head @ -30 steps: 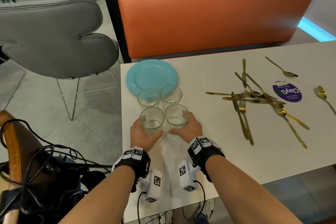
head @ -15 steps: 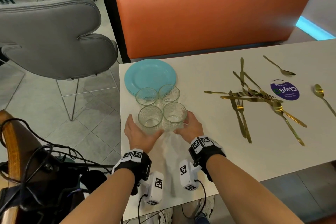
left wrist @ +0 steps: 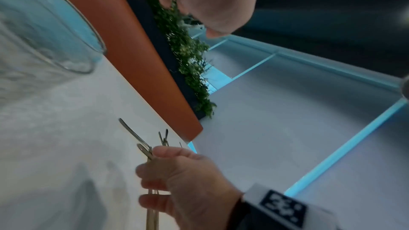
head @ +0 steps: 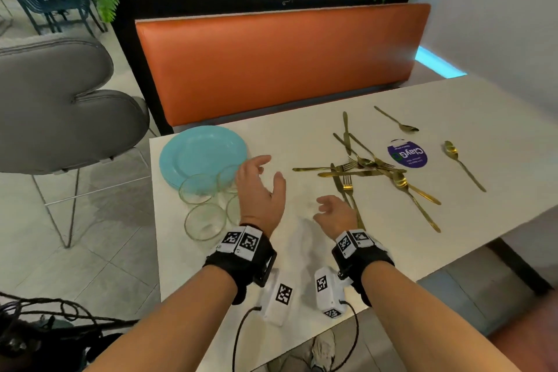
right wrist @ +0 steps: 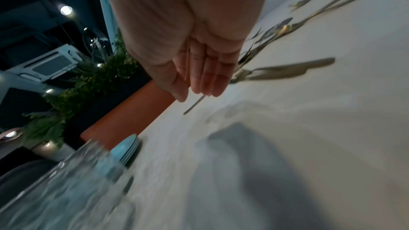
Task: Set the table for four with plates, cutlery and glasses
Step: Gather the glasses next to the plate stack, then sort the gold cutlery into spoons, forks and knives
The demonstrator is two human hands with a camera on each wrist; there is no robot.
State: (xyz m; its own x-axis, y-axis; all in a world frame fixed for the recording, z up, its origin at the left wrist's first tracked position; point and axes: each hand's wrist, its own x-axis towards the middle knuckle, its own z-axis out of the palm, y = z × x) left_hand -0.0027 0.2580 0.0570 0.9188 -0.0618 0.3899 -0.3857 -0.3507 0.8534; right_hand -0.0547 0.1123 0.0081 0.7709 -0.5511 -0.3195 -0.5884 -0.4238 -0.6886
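Observation:
A stack of light-blue plates (head: 199,154) lies at the table's far left corner, also seen edge-on in the right wrist view (right wrist: 128,149). Several clear glasses (head: 205,220) stand in a cluster just in front of it; my left hand hides part of two of them. That left hand (head: 265,178) hovers open to the right of the glasses and holds nothing. My right hand (head: 326,210) floats with relaxed fingers (right wrist: 199,76) beside the near end of a gold fork and knife (head: 347,190). It holds nothing. A heap of gold cutlery (head: 362,166) lies mid-table.
Two single gold spoons (head: 401,125) (head: 459,160) lie beyond the heap, beside a round purple sticker (head: 407,154). An orange bench back (head: 271,63) runs along the table's far side. A grey chair (head: 60,106) stands to the left. The white table (head: 302,251) ends just behind my wrists.
Both hands have let go of the two nearest glasses and moved right. The left hand has risen and opened; the right hand now sits by the cutlery.

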